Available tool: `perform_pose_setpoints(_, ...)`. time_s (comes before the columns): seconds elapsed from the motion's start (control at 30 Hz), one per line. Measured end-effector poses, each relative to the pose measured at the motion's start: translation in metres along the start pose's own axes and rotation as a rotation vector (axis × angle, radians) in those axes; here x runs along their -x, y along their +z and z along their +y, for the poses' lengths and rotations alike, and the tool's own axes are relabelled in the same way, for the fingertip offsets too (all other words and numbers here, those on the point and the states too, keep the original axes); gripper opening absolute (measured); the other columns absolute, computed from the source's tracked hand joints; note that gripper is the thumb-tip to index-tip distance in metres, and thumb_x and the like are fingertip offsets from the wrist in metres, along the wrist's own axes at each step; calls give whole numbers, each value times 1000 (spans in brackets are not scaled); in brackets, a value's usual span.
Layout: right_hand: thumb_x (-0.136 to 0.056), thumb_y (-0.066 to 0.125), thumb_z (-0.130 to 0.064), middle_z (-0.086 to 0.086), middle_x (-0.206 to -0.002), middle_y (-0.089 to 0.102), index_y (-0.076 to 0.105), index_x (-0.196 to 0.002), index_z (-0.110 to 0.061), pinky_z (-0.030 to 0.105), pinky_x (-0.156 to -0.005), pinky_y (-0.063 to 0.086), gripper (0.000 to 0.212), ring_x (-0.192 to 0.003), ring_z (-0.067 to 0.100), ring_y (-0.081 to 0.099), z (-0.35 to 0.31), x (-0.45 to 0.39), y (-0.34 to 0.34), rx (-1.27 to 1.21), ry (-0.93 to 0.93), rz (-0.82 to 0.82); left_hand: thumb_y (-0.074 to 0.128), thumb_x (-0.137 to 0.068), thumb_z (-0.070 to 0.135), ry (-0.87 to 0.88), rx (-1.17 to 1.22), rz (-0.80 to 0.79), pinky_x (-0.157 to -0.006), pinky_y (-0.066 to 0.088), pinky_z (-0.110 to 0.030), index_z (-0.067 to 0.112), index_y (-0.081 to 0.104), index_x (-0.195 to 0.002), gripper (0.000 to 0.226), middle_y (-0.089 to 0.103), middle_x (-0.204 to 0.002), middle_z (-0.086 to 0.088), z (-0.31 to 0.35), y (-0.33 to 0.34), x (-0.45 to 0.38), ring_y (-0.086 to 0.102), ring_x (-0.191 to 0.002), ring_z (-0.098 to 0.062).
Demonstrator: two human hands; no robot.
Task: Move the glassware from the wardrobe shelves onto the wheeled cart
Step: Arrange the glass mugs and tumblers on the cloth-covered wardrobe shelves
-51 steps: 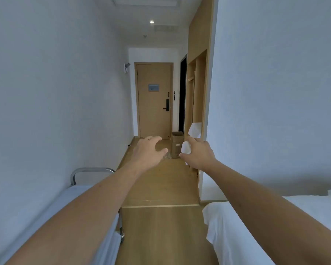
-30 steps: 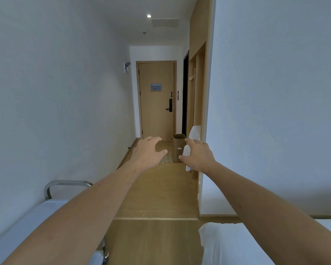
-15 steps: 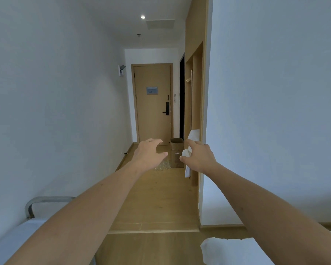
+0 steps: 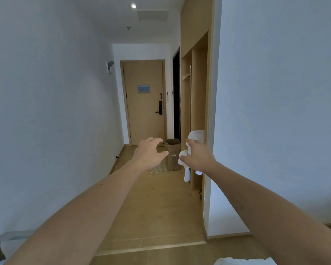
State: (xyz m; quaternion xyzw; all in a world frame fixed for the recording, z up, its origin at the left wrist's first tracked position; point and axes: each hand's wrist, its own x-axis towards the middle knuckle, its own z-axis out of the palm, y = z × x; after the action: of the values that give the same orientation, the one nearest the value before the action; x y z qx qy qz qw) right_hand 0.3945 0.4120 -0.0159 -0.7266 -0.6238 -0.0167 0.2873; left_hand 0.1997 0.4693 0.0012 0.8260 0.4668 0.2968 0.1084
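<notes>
Cart (image 4: 0,243) slid lower; fingers (image 4: 157,140) (loosely curled) empty.

The left hand (image 4: 149,153) partly hides the glassware (image 4: 158,170) on the floor; the pieces are too small to count. The cart handle (image 4: 3,240) is cut off at the lower-left edge. The wardrobe (image 4: 196,104) shelves are hidden edge-on.

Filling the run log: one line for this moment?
left hand: empty, open | right hand: empty, open | glassware: floor by cardboard box
</notes>
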Motion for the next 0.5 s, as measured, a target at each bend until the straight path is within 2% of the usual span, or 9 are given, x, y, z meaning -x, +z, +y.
perform_pose_setpoints(0.2,-90,65,-46,4,-154,44,34,-155,-25,45,-105,41,75,-138,33,39,-27,-60,48,25,24,-13,65,-94,44,-1,-4,-22,-109,41,-42,26,49,-146,57,44,-154,-2,-61,0,-56,45,-137,-23)
perform_pose_setpoints(0.5,-90,65,-45,7,-153,45,36,-153,-22,51,-107,40,73,-140,40,36,-32,-113,108,26,63,-84,63,-95,46,-13,-41,-106,-113,39,-46,24,45,-150,62,41,-157,-2,-128,25,-107,35,-144,-25)
